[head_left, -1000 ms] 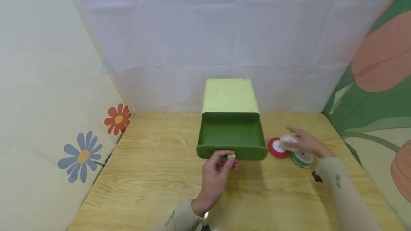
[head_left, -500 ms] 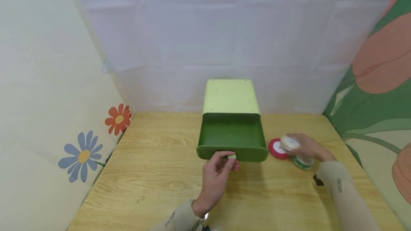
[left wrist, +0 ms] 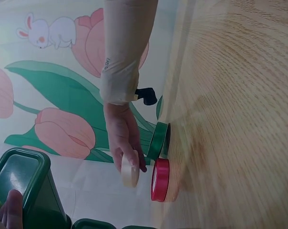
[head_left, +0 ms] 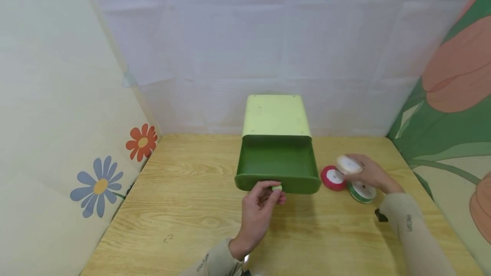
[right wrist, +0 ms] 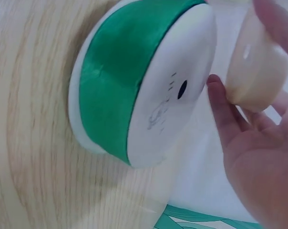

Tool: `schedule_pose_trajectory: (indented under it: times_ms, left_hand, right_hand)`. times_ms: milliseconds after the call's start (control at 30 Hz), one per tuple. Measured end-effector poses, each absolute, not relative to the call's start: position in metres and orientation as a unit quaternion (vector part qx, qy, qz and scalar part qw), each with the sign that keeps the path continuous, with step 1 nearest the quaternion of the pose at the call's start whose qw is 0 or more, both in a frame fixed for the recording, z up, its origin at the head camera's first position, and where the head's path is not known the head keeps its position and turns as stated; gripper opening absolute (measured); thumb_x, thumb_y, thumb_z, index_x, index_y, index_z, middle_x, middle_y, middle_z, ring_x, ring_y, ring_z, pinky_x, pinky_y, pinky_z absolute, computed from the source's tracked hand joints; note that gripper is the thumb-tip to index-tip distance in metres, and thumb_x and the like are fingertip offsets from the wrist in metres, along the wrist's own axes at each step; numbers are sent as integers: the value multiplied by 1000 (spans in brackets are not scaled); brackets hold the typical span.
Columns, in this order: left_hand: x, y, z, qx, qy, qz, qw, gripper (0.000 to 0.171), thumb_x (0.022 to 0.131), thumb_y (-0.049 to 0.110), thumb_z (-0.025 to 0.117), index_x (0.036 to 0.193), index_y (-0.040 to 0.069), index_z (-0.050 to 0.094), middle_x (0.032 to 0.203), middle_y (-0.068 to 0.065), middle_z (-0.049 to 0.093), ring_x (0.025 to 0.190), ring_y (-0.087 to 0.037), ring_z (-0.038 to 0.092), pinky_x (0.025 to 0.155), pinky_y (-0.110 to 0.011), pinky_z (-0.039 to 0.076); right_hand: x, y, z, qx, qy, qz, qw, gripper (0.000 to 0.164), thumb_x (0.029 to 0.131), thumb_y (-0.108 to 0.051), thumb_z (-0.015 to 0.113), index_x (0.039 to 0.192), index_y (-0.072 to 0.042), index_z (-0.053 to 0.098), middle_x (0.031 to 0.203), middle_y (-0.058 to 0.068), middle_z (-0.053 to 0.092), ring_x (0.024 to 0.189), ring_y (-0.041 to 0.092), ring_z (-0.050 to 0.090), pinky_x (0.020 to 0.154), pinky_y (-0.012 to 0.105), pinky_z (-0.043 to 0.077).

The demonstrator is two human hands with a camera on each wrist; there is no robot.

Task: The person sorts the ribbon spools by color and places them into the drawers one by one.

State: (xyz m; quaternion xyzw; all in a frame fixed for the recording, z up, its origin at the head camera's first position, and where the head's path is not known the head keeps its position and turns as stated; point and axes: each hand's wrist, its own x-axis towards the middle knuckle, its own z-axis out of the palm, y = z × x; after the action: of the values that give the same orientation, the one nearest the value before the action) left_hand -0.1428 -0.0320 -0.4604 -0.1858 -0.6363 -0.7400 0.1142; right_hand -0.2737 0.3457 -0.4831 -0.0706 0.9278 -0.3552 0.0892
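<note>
My left hand (head_left: 258, 212) pinches the light green knob (head_left: 277, 187) on the front of a dark green drawer (head_left: 278, 159), which stands pulled out of its pale green box (head_left: 276, 115). Nothing lies in the drawer. On the right, my right hand (head_left: 370, 173) grips a cream ribbon spool (head_left: 349, 165) between thumb and fingers, raised above the other spools. Below it sit a red ribbon spool (head_left: 333, 178) and a green ribbon spool (head_left: 362, 192) with white sides. In the right wrist view the cream spool (right wrist: 258, 67) is tilted beside the green one (right wrist: 120, 71).
The wooden table (head_left: 184, 199) carries the box near its back edge, in front of a white cloth (head_left: 230, 33). Panels with painted flowers flank it on both sides, one with a blue flower (head_left: 99, 186).
My right hand has closed its fingers round the cream spool and lifted it slightly off the red and green spools. The left hand and drawer have stayed put.
</note>
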Motion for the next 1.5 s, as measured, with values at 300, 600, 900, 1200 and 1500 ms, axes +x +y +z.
schedule_pose_trajectory:
  times_ms: [300,600,900,1200,1500]
  left_hand:
    - [-142,-33,-461,-180,-637,-742,108,16,102,12,66,116,5,67,96,-19,74,86,-19,76,78,-39,65]
    - [-141,-33,-460,-174,-641,-740,104,16,102,12,66,116,6,67,96,-18,75,87,-24,76,78,-39,65]
    - [-142,-34,-460,-174,-645,-737,102,18,102,16,66,116,5,67,97,-18,75,87,-27,76,78,-39,65]
    - [-143,-33,-460,-178,-637,-743,102,16,102,15,67,116,7,67,96,-17,75,88,-35,75,79,-40,65]
    - [-142,-32,-461,-185,-635,-741,114,17,101,11,67,116,3,67,95,-20,75,86,-39,75,77,-39,66]
  right_hand:
    - [-271,346,-476,-64,911,-401,71,88,95,-47,74,163,-11,30,158,30,37,133,46,46,101,60,48]
    - [-268,338,-460,-79,882,-462,42,75,104,-37,65,164,-11,27,162,29,33,135,47,44,104,55,47]
    - [-266,326,-443,-114,850,-513,30,66,107,-30,60,163,-15,30,157,19,36,116,13,51,91,24,51]
    - [-267,308,-428,-143,827,-543,29,66,105,-23,63,163,-18,31,157,9,38,120,9,50,93,20,51]
    - [-260,282,-406,-156,824,-544,17,67,102,-21,68,161,-21,36,143,-3,48,119,13,53,92,20,53]
